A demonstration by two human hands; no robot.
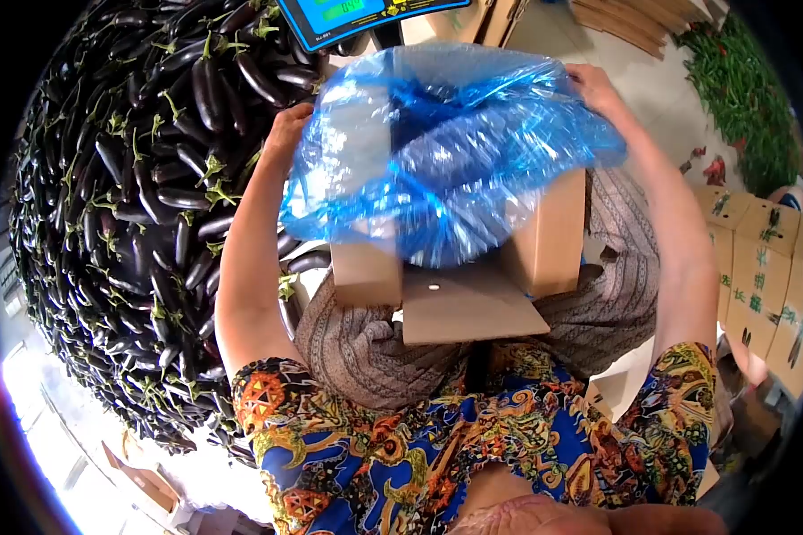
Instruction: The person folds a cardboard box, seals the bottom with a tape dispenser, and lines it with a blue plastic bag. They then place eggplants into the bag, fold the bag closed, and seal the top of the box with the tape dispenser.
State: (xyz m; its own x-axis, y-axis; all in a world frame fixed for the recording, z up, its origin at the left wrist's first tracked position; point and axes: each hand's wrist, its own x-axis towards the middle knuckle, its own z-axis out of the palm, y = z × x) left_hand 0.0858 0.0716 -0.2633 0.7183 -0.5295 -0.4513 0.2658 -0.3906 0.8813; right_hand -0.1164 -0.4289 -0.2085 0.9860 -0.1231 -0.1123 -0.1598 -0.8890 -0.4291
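Eggplants (143, 223) heaped on floor at left, scale (357, 16) ahead; my left hand (287, 132) and right hand (595, 89) each grip the blue plastic bag (446, 152), half-draped over the cardboard box (459, 267); liner not yet tucked in, box unfilled.

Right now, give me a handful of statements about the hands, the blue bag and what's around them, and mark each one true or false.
1. Both hands grip the blue plastic bag, the left hand at one edge and the right hand at the other. True.
2. The bag is spread over an open cardboard box. True.
3. The heap beside the left arm is tomatoes. False: it is a pile of dark purple eggplants.
4. The scale display sits at the top of the view, past the box. True.
5. The cardboard box has its flaps taped shut. False: a flap hangs open toward the person.
6. The bag is opaque black. False: it is translucent blue.
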